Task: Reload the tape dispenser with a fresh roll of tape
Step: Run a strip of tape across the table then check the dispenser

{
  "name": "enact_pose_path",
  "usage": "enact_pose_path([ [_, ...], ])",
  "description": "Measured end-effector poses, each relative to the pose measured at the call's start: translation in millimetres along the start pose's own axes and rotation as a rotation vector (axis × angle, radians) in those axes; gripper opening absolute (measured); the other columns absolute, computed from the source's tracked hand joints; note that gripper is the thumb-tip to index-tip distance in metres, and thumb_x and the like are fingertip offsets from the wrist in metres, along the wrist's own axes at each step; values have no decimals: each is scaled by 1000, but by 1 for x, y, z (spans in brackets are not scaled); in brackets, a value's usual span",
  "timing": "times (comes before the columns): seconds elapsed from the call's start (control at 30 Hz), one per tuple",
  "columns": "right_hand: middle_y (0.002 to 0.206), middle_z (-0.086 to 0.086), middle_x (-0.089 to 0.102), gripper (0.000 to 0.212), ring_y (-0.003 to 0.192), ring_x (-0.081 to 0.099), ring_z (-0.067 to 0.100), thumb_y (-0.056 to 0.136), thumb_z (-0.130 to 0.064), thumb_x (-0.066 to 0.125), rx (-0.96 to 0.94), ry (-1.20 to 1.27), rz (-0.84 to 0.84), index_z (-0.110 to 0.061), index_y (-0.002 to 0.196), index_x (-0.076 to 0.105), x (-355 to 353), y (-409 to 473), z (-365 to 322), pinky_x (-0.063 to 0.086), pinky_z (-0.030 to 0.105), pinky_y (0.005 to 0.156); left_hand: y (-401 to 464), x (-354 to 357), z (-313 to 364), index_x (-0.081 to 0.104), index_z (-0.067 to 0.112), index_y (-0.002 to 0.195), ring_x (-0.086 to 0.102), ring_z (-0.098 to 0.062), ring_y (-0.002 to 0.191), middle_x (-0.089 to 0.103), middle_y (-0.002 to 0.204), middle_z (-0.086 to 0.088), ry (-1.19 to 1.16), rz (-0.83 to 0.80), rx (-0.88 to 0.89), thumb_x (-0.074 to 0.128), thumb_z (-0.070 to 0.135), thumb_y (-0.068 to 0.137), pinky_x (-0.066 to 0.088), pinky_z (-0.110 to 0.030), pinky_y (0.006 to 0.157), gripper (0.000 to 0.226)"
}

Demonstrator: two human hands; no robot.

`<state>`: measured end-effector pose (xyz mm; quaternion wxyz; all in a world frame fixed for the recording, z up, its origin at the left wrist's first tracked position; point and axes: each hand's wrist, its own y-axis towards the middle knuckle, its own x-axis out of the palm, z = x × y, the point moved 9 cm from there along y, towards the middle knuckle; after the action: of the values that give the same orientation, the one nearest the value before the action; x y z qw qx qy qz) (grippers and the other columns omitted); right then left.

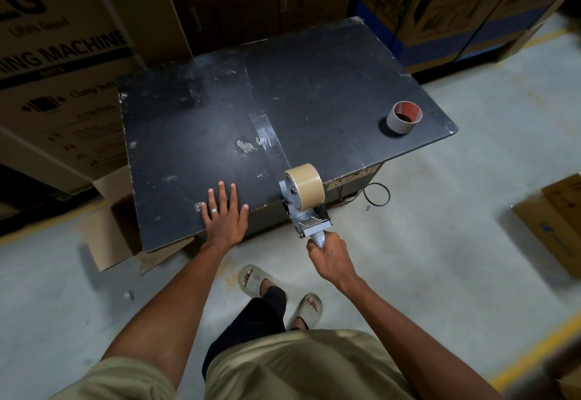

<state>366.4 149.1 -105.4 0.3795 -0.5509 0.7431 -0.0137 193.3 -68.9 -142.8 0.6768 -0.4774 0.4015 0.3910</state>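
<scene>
My right hand (328, 256) grips the grey metal tape dispenser (306, 211), tan roll (304, 186) seated; left hand (224, 212) flat, empty on the black surface (314, 85); next, thread the tape.

The surface (188, 135) is a black matt board, scuffed and scratched, with pale patches where the finish has worn off and a chipped edge showing a lighter core. A strip of clear tape (267, 135) runs across it, glossy and catching the light. The tape dispenser (309, 211) has a grey painted metal frame with bright bare-metal parts near the blade, and its handle looks like smooth grey plastic. On it sits a full roll of tan packing tape (306, 186), smooth with a soft sheen. The empty tape core (404, 116) is dull cardboard (grey outside, reddish inside). The boxes (63, 63) behind are matt brown corrugated cardboard, and the floor (440, 242) is dull, smooth concrete.
</scene>
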Motion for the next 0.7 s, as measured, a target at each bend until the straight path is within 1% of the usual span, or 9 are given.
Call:
enact_pose_path([
  [0.1,64,0,56,18,53,52,12,92,-15,61,-1,-16,1,-13,75,54,-2,-3,2,39,23,47,-1,-1,1,-11,24,158,-19,-31,152,-21,166,-5,-13,4,1,18,52,104,-7,-54,121,67],
  [0.23,61,-1,54,22,52,50,12,91,-14,60,-1,-30,-4,-14,71,52,-3,-4,1,39,23,46,0,-1,0,-10,24,158,-17,-31,153,-20,166,-5,-11,13,-7,18,52,104,-6,-54,121,67],
  [0.37,60,-1,54,22,52,50,13,90,-15,60,13,-45,1,-14,71,51,-2,-2,2,38,24,46,0,0,0,-11,24,158,-17,-31,153,-20,166,-5,-3,12,-6,17,53,104,-7,-54,121,67],
  [0.5,60,1,54,20,54,52,17,89,-18,60,14,-63,14,-10,71,53,-2,1,0,38,28,49,0,-1,0,-11,24,158,-18,-31,152,-21,166,-5,-16,12,2,18,53,104,-6,-55,121,68],
  [0.6,61,2,55,18,56,54,20,88,-18,60,7,-58,5,-9,73,54,0,3,-2,40,29,51,0,-1,0,-10,25,158,-17,-31,153,-20,166,-5,-16,12,-1,17,53,104,-6,-55,120,67],
  [0.7,61,1,54,18,56,53,20,87,-18,60,13,-58,15,-8,73,54,1,5,-2,40,29,50,-1,-1,0,-11,25,158,-17,-31,153,-20,166,-5,-5,16,-3,16,54,103,-6,-55,121,67],
])
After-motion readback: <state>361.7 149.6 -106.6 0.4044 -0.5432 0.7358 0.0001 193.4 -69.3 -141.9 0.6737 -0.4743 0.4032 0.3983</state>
